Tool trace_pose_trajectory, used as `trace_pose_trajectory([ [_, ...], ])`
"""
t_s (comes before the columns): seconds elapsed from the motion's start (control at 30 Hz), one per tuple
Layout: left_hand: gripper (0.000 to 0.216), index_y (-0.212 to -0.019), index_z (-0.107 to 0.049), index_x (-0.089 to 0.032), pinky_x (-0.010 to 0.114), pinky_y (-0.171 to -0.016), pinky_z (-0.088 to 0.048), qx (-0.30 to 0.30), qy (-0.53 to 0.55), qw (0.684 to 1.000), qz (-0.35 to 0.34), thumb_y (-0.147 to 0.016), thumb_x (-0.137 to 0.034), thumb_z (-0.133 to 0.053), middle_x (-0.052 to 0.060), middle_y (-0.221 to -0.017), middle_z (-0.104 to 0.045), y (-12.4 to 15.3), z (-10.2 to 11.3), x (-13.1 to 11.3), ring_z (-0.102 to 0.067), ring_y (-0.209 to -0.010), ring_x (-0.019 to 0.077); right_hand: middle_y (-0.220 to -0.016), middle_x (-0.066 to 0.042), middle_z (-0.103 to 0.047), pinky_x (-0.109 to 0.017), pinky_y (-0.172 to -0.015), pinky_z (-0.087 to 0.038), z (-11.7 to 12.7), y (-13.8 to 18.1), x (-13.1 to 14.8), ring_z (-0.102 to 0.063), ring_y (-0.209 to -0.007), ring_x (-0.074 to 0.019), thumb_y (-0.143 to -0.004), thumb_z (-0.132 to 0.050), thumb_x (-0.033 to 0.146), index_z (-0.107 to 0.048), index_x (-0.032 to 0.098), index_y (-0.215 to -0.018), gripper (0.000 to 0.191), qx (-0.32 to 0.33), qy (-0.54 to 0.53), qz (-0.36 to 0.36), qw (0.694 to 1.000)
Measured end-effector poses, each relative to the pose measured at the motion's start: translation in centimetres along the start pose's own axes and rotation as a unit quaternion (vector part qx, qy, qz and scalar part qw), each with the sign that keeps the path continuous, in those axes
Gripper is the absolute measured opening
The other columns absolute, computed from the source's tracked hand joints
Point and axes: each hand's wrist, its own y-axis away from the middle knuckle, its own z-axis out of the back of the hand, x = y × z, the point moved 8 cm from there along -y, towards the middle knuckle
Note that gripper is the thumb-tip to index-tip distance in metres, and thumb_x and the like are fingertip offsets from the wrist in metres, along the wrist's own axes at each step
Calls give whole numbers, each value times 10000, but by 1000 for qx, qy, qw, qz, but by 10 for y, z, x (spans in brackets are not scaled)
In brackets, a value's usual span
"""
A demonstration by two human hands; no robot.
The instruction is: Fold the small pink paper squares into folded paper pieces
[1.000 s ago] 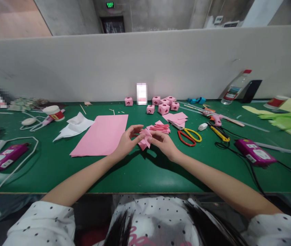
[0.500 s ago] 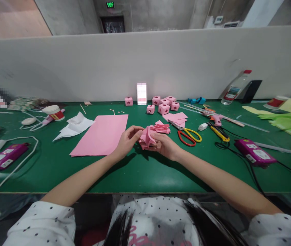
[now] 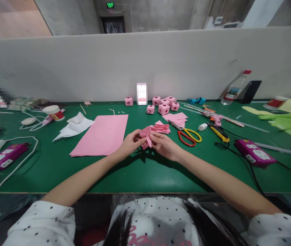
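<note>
Between my two hands is a folded pink paper piece (image 3: 147, 136) with pointed flaps, held a little above the green table (image 3: 145, 177). My left hand (image 3: 131, 141) pinches its left side, and my right hand (image 3: 164, 145) grips its right side. Just behind it lies a pile of folded pink paper strips (image 3: 161, 127). Farther back are flat pink paper pieces (image 3: 177, 119), with scissors (image 3: 189, 136) with red and yellow handles partly on them. Several finished pink paper cubes (image 3: 164, 108) stand near the partition.
Left of my hands lie a pink paper sheet stack (image 3: 103, 135) and a crumpled white tissue (image 3: 75, 125). A paper cup (image 3: 54, 112) stands beyond. At right are a yellow utility knife (image 3: 219, 132), a pink glue gun (image 3: 216, 119), a purple power strip (image 3: 255, 152) with cables and a bottle (image 3: 235, 89).
The folded pink paper has turned between my hands, and its flaps now stand out in points. My fingers have shifted their hold on it. Everything else lies as before.
</note>
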Motion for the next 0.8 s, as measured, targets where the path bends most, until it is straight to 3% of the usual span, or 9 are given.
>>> trace_pose_trajectory([
  [0.23,364,-1009,-623,-162,267,-719,-490,-16,-21,1000,-13,-771,-421,-715,32,-926,-661,1,3,-6,-614,-829,172,-863,-22,-735,-261,-694,-548,0,1,0,-660,-729,-135,-734,-802,388,-736,213,-996,322,7,37,10,999],
  [0.37,324,-978,-621,-155,259,-734,-487,-15,2,1000,-20,-766,-375,-728,28,-915,-652,1,0,-9,-603,-815,155,-950,-20,-747,-247,-779,-543,1,0,-2,-680,-809,-127,-725,-816,316,-745,219,-1007,306,5,7,4,1000],
  [0.63,329,-1015,-636,-159,228,-580,-465,14,66,997,40,-743,-322,-724,43,-928,-655,2,-3,-3,-578,-669,117,-954,-34,-750,-296,-820,-528,-6,3,6,-679,-822,-150,-694,-832,323,-764,196,-942,287,7,30,21,999],
  [0.8,271,-939,-644,-147,235,-603,-483,-13,61,998,26,-716,-279,-720,41,-890,-661,2,0,-6,-588,-694,131,-967,-19,-748,-280,-849,-517,-6,3,5,-679,-857,-142,-690,-838,316,-763,213,-967,305,9,37,31,999],
])
